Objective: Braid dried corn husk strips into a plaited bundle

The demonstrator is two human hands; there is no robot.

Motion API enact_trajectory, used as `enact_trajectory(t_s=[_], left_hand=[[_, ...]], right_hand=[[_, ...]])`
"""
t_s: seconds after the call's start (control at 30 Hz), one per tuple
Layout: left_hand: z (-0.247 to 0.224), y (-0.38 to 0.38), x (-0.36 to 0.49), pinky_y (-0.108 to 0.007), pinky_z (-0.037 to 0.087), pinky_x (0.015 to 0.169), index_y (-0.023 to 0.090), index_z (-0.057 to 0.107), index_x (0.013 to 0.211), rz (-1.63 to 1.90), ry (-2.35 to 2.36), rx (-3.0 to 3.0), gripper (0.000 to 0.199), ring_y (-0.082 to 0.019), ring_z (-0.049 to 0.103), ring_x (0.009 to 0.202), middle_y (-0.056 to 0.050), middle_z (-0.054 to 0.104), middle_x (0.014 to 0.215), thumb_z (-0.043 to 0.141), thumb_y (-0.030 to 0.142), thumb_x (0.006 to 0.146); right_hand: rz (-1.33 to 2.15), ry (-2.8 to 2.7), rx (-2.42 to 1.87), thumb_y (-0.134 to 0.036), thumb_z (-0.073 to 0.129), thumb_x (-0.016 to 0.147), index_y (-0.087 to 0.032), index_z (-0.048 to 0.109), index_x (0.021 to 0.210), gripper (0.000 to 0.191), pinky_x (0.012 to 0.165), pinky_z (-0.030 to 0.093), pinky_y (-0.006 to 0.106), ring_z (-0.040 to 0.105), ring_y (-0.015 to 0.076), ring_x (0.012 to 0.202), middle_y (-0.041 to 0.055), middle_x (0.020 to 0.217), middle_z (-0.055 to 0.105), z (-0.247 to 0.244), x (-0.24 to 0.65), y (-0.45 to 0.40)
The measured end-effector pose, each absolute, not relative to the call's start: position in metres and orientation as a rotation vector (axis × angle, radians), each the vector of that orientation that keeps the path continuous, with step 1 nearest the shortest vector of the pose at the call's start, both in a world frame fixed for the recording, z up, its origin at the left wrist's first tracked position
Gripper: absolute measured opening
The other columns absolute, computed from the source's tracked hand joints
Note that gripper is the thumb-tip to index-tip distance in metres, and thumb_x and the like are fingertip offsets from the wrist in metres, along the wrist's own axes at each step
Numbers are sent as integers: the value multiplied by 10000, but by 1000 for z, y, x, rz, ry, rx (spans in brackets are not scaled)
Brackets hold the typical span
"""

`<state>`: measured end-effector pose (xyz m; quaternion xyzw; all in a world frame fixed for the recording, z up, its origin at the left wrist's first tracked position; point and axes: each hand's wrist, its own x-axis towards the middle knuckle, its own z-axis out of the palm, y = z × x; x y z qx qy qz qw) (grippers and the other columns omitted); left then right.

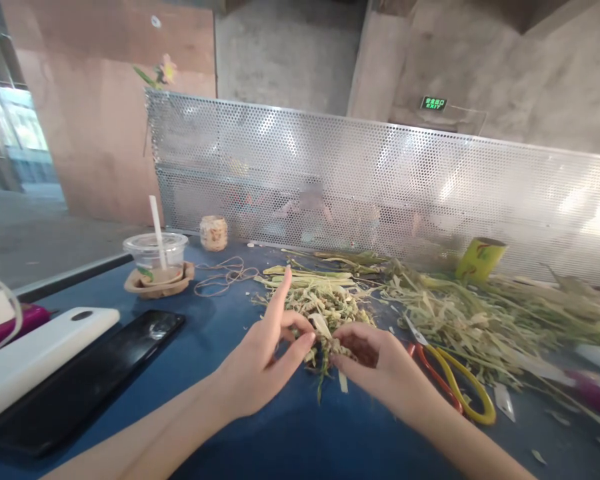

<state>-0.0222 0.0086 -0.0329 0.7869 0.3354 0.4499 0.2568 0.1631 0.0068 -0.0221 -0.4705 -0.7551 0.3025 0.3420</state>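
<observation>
A small bunch of dried plant pieces is held between my two hands, low over the blue table. My left hand pinches its left side with thumb and a bent finger, while another finger points up. On the right side, my right hand has its fingers curled round the bunch. Just behind the hands lies a heap of pale, chopped plant bits, with longer stalks at its back edge.
Scissors with red and yellow handles lie right of my right hand, beside loose dried stems and a yellow-green tube. At left are a lidded cup, string, a black phone and a white device. A perforated metal screen stands behind.
</observation>
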Motion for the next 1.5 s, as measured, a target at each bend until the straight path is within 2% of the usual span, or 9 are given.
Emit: enact_trajectory(t_s=[0.17, 0.27, 0.4, 0.67, 0.87, 1.0, 1.17, 1.37, 1.5], left_hand=[[-30, 8, -16, -337, 513, 641, 222, -207, 1355, 1189, 905, 1861, 1064, -148, 575, 695, -99, 621, 990, 641, 307, 719], [-31, 11, -14, -346, 499, 659, 226, -206, 1355, 1229, 865, 1757, 1093, -129, 564, 652, -86, 646, 949, 667, 267, 697], [-32, 17, -17, -350, 481, 722, 238, -200, 1356, 1214, 724, 1651, 1097, -164, 588, 803, -139, 605, 1099, 673, 225, 693], [-27, 14, -14, -374, 460, 780, 227, -187, 1358, 1059, 689, 1661, 1049, -168, 610, 815, -39, 669, 859, 648, 202, 724], [-26, 7, -7, -276, 486, 538, 243, -183, 1359, 995, 700, 1678, 1006, -112, 562, 536, 29, 607, 703, 615, 207, 746], [-26, 5, -7, -246, 469, 492, 262, -160, 1365, 1073, 777, 1749, 905, -81, 533, 469, 5, 613, 777, 542, 222, 795], [-28, 4, -8, -237, 447, 475, 242, -127, 1377, 1129, 785, 1868, 806, -67, 488, 451, -6, 588, 808, 464, 234, 829], [-29, 5, -6, -260, 467, 552, 277, -125, 1373, 935, 888, 2089, 776, -76, 516, 488, -5, 607, 879, 432, 227, 835], [-27, 5, -9, -273, 467, 567, 254, -145, 1371, 947, 858, 2031, 792, -78, 517, 486, -10, 598, 872, 439, 257, 836]], right_hand=[[236, -2099, -1255, -203, 553, 691, -197, 572, 799, 110, 596, 437, 274, 533, 150, 653, 23, 756, 568, -20, 162, -5], [171, -2114, -1233, -220, 545, 719, -194, 576, 838, 125, 609, 462, 284, 560, 158, 675, 33, 779, 582, -20, 161, -9], [105, -2145, -1159, -194, 544, 729, -176, 576, 837, 114, 644, 478, 294, 565, 162, 712, 42, 780, 585, -21, 162, -12], [30, -2190, -1139, -184, 538, 755, -164, 584, 871, 127, 691, 483, 313, 557, 182, 787, 58, 813, 576, -25, 169, -23], [0, -2201, -1181, -226, 565, 762, -159, 591, 928, 181, 754, 478, 310, 566, 186, 848, 69, 891, 600, -21, 176, -33], [-207, -2084, -1539, -367, 481, 824, -138, 561, 1027, 316, 793, 454, 349, 560, 223, 918, 107, 962, 602, -17, 205, -24], [-213, -1784, -2452, -286, 489, 813, -39, 591, 973, 311, 727, 451, 382, 579, 318, 921, 221, 949, 607, -27, 246, -8], [-99, -1831, -2489, -55, 500, 725, -83, 627, 920, 234, 678, 452, 299, 621, 267, 877, 167, 831, 657, -34, 251, -2], [-112, -1812, -2477, 0, 510, 674, -70, 623, 884, 249, 666, 445, 284, 621, 264, 872, 202, 902, 627, -28, 249, 3]])
